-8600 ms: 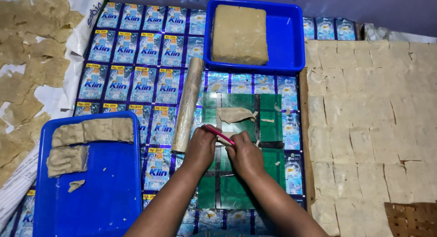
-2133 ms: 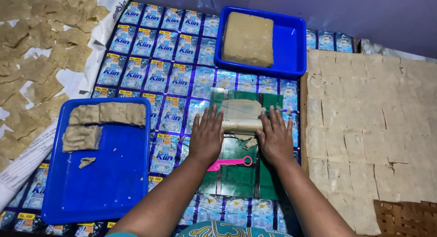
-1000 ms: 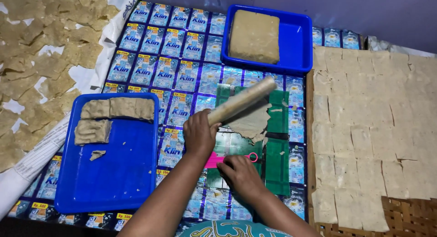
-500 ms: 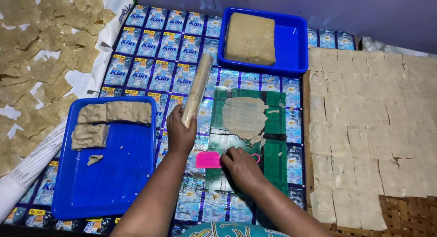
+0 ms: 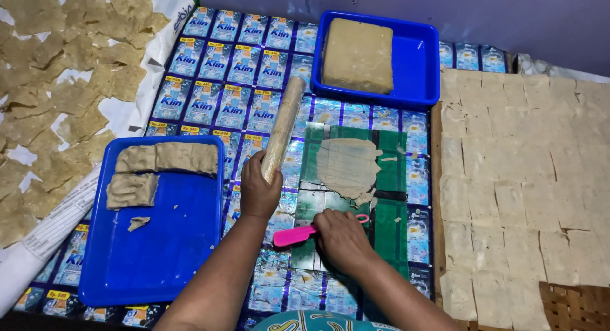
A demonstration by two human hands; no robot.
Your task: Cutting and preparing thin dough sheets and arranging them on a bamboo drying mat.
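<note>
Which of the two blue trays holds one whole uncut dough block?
The far blue tray, beyond the green board, holds a single square slab; the near blue tray by the left hand holds cut strips.

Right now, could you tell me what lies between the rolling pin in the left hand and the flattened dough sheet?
In the head view, only bare green board lies between the rolling pin and the flattened dough sheet.

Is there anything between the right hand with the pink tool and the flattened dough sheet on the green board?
Nothing visible. The right hand holds the pink tool just below the flattened dough sheet, with only bare green board between them.
</note>
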